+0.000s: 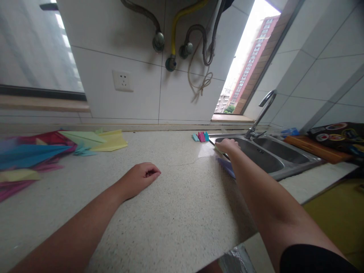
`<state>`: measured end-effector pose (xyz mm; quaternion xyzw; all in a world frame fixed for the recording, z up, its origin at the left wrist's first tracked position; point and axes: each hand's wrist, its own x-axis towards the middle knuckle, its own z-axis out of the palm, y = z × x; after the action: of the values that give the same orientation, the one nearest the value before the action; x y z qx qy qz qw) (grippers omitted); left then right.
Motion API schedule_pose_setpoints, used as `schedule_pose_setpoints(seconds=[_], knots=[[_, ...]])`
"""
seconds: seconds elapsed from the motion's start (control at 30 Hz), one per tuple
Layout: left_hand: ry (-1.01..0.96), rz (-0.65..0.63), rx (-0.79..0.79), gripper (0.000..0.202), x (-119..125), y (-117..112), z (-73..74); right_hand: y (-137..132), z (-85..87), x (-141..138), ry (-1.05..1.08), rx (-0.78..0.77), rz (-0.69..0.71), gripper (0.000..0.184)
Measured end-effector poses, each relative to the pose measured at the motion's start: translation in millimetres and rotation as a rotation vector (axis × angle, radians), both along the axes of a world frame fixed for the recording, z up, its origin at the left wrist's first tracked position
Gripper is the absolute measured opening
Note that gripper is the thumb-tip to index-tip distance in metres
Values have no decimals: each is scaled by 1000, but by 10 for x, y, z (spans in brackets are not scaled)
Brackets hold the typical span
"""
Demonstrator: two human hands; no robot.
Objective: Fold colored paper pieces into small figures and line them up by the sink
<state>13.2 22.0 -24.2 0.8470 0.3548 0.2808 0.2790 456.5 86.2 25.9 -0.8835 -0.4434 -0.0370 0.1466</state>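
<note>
Nearest, at five o'clock: silver-wrapped item (237, 259), just off the counter's (170, 212) front edge, nature uncertain.

Between seven and eight: left hand (143, 175), narrow, fingers loosely curled, nothing visible inside. Laid on the counter, probably as a prop for the body during the right arm's long reach.

At four: purple folded sheet (226, 167) — partly blurred — just below the right wrist.

At three: right hand (227, 146), bent down at the left end of the sink (295, 171), a dark slim object (226, 156) showing beneath. Fingers partly hidden; grip or mere contact, impossible to tell.

At nine: larger folded papers (51, 152), red, blue, green, yellow, pink, overlapping in a loose heap. Likely kept aside for elbow room.

At three, just left of the right hand: small folded papers (201, 136), teal, pink, blue, side by side. Likely grouped by size, apart from the large ones.

Farther, towards three: tap (267, 100), arched over the basins for use; wooden board (315, 148), beyond the sink.

On the wall, towards one: pale cord (206, 80), looped and knotted, presumably against dangling. At ten: socket (123, 80).
</note>
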Motion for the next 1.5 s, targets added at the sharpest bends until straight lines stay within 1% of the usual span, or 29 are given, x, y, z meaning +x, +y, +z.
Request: schedule_pose_setpoints(seconds=[0.07,0.1,0.17,0.23,0.33,0.4,0.47,0.53,0.6,0.7,0.83,0.9,0.97,1.1,1.2,1.33,1.43,1.5], knots=[[0,0,-1,27,-2,-2,5,-12,77,-248,-61,46,-9,63],[0,-1,-3,27,-2,-5,11,-20,108,-418,-115,93,39,58],[0,-2,-5,26,0,-16,28,-56,138,-845,-132,161,208,48],[-8,1,0,26,4,-27,44,-133,116,-1362,-81,199,436,39],[-31,17,16,24,-6,-17,38,-340,0,-2181,59,191,760,28],[-49,42,25,19,-37,21,4,-511,-103,-2652,122,200,912,28],[-68,79,33,17,-89,76,-40,-658,-209,-2994,160,244,1039,30],[-62,106,49,20,-145,126,-70,-741,-311,-3183,254,287,1125,35],[-61,103,62,25,-186,149,-72,-749,-401,-3237,376,320,1197,39],[-90,80,85,31,-203,124,-28,-683,-496,-3168,496,327,1303,41],[-51,80,138,32,-181,62,26,-604,-534,-3043,602,359,1398,44],[-5,118,159,30,-184,57,30,-581,-530,-3004,649,359,1430,44],[25,146,204,27,-207,70,28,-559,-523,-2975,687,362,1438,44],[75,144,299,22,-290,109,37,-511,-528,-2948,731,355,1399,43],[125,171,337,19,-355,113,61,-485,-537,-2954,720,337,1405,41],[186,184,380,21,-432,79,119,-463,-533,-2968,687,333,1417,39],[240,245,431,22,-521,84,173,-448,-526,-2969,664,323,1408,38],[274,319,488,23,-625,137,201,-434,-521,-2970,650,305,1388,37]])
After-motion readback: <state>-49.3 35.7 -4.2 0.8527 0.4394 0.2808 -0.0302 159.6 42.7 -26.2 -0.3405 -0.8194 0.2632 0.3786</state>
